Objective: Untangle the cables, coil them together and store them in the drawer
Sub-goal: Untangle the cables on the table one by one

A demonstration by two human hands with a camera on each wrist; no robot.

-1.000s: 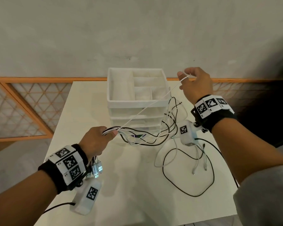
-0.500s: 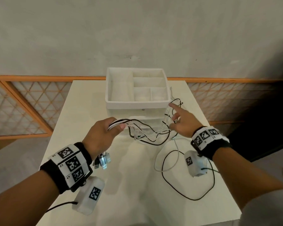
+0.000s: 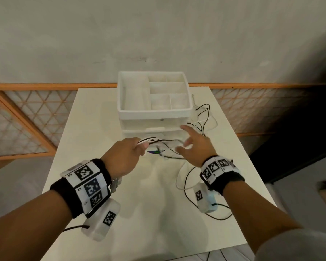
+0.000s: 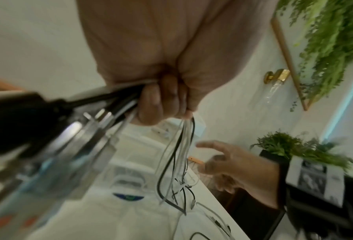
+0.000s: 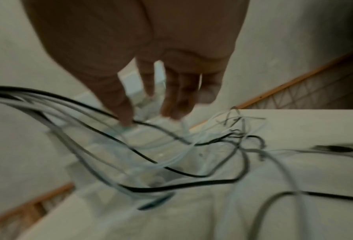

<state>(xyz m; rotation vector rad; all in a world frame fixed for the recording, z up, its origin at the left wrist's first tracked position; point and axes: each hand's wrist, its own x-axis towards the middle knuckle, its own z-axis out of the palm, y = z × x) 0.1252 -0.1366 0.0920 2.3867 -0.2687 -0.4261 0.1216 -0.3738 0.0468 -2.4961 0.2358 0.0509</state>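
My left hand (image 3: 137, 147) grips a bundle of black and white cables (image 3: 158, 141) just in front of the white drawer unit (image 3: 154, 110). The left wrist view shows its fingers (image 4: 163, 100) curled round the bundle, plugs sticking out one side and the cables (image 4: 179, 155) hanging down the other. My right hand (image 3: 186, 142) is spread among the strands right of the bundle. In the blurred right wrist view its thumb (image 5: 124, 113) touches a black cable (image 5: 171, 162), with nothing gripped. More tangled cable (image 3: 201, 117) lies right of the unit, and a loop (image 3: 184, 178) trails toward me.
The drawer unit stands at the back middle of the white table (image 3: 94, 129), with an open compartment tray on top and shut drawers below. An orange lattice railing (image 3: 26, 117) runs behind. The table's right edge (image 3: 252, 166) drops to a dark floor.
My right hand let go of the white cable it held up high at the back right. It came down and left toward the bundle, fingers spread. My left hand shifted slightly forward.
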